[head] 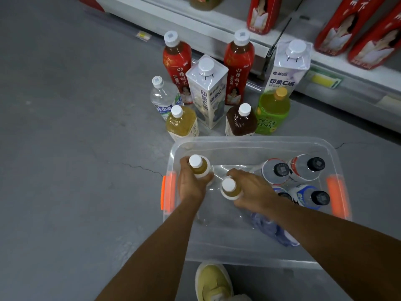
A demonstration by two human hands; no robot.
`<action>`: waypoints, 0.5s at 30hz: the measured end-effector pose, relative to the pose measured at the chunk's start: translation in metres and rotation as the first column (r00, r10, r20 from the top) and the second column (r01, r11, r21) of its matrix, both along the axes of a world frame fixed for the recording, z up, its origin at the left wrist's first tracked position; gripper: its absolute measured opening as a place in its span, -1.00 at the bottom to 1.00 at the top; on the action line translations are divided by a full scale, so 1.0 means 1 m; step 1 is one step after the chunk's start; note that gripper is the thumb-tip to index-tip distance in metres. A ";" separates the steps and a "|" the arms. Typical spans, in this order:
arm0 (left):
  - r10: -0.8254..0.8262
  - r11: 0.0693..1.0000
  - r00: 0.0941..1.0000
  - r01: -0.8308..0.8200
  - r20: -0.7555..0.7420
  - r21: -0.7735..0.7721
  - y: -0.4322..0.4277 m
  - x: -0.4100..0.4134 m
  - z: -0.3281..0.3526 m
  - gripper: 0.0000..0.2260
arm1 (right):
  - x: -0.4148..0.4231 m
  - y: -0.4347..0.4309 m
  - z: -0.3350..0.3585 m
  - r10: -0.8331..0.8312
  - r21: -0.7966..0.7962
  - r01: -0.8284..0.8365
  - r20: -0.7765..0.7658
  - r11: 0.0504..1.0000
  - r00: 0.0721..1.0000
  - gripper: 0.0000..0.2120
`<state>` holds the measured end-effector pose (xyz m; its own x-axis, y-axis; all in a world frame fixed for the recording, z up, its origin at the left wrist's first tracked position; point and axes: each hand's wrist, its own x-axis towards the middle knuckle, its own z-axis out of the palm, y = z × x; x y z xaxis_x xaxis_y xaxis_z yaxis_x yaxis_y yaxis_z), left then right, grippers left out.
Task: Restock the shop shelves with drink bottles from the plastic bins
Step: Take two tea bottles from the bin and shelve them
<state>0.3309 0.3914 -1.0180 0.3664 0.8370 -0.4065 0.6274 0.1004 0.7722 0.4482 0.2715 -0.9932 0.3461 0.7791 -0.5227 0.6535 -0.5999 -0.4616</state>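
Note:
A clear plastic bin [256,141] with orange latches sits on the floor in front of me. Inside it, my left hand [189,183] grips a yellow-tea bottle [198,167] with a white cap. My right hand [251,191] grips a second yellow-tea bottle [230,189] near the bin's middle. Several black-capped bottles [280,170] stand in the bin's right half. A blue-wrapped bottle [271,230] lies on the bin floor under my right forearm.
Several drinks stand on the grey floor beyond the bin: two red juice bottles [176,61], two white cartons [209,92], a water bottle [162,98], and yellow, brown and green tea bottles. The low white shelf [325,68] at upper right holds red bottles [260,14]. My shoe [213,281] is below the bin.

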 end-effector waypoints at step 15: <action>-0.062 0.965 0.996 0.078 0.070 -0.250 0.002 -0.039 0.142 -0.40 | 0.019 -0.003 0.144 -0.344 -0.039 0.362 -0.422 0.931 0.839 -0.44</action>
